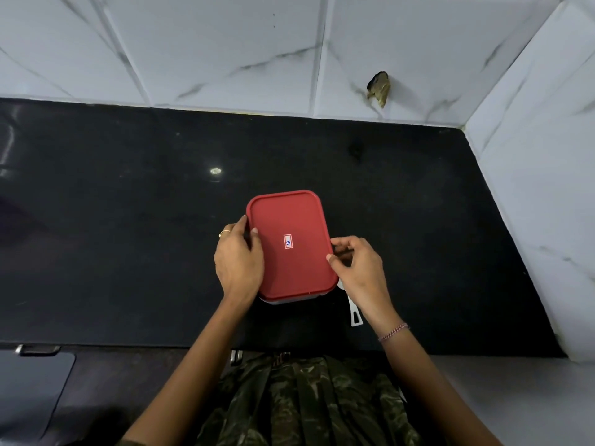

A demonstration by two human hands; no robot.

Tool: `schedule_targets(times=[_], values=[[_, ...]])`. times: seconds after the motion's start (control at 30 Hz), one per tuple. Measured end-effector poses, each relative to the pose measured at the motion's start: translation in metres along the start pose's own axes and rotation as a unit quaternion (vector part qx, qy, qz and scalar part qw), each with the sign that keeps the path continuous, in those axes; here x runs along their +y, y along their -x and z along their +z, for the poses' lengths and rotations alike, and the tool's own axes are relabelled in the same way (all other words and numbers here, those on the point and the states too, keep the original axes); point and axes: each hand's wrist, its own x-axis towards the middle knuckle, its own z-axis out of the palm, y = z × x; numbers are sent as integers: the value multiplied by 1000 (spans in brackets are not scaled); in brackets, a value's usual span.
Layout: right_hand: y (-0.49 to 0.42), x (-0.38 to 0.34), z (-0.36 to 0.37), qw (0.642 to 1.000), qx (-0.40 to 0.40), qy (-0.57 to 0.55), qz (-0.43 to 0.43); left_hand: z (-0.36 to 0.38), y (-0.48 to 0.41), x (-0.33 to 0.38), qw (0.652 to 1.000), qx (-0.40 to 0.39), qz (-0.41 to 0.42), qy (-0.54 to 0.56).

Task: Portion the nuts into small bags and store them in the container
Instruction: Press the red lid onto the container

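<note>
Container [289, 300] sits mid black countertop [128, 220], close to the front edge, red lid [289, 217] on it and lying flat as far as I can see. Only a thin strip of pale base shows under the near edge. Small white sticker [288, 242] at lid centre.

Hands:
- left hand [238, 262] grips the container's left side, thumb on top of the lid, fingers wrapped round the edge
- right hand [357, 268] pinches the lid rim on the right side, thumb tip on the rim, fingers curled just beside it; can't see what they catch underneath

White utensil handle [354, 313] pokes out from under the right hand, just beside the container; its working end is hidden, so I can't tell whether it's a scoop or a spoon.

No nuts and no bags in view, and the lid is opaque, so contents unknown.

Step, my read: lid handling. Either popping it to start, or sealing it after the bags are in; the frame doesn't settle which. The right-hand pinch at the rim looks more like a peel-up than a press-down.

Next move:
- if opening: left hand pins the base, right hand lifts the rim from one corner, lid goes down on the counter clear of the utensil
- if sealing: flat press round all four corners, check the rim seats evenly
</note>
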Motion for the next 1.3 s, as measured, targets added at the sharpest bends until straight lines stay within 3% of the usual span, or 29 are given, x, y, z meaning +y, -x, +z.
schedule_targets(times=[0.37,0.53,0.73,0.83,1.17,1.3], values=[[-94,-38,33,987,-18,158,-38,10,-55,20,991,-69,-19,-114],[-130,-50,46,970,-61,234,13,15,-82,32,973,-108,6,-203],[-143,-43,49,974,-112,188,51,29,-104,30,974,-150,-24,-166],[-147,-38,51,981,-97,164,44,32,-108,26,977,-161,-18,-140],[-152,-40,52,984,-67,160,36,34,-103,26,989,-103,-39,-103],[-143,-35,49,995,-35,83,47,30,-92,22,991,-90,-81,-52]])
